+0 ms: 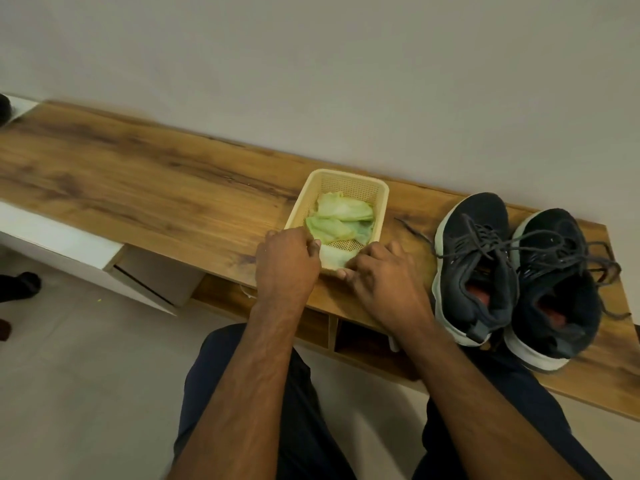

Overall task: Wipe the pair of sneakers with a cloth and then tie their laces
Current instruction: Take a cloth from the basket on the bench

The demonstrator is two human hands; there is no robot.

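Your forearms come up from the bottom of the view, both hands at the near end of the basket on the wood surface. Left hand has its fingers curled at the basket's near left corner; right hand is curled over the near right edge, fingertips on the pale end of the cloth. Whether either hand really pinches cloth or just grips the rim, cannot tell: the knuckles hide the contact.

Cloth is green-white, crumpled, lying inside the basket. Sneakers sit side by side just right of the basket, toes toward the wall, heels toward you, laces loose and tangled across both tongues, one end trailing on the surface toward the basket.

Step looks like fetching the cloth; wiping not started. To do it well:
- hold the basket down with left hand, since a light mesh tray will likely lift with the cloth
- pinch the cloth's near end with right hand, pull up and toward you
- shake it open or fold to a pad before touching a shoe
- watch the stray lace by the basket, don't snag it
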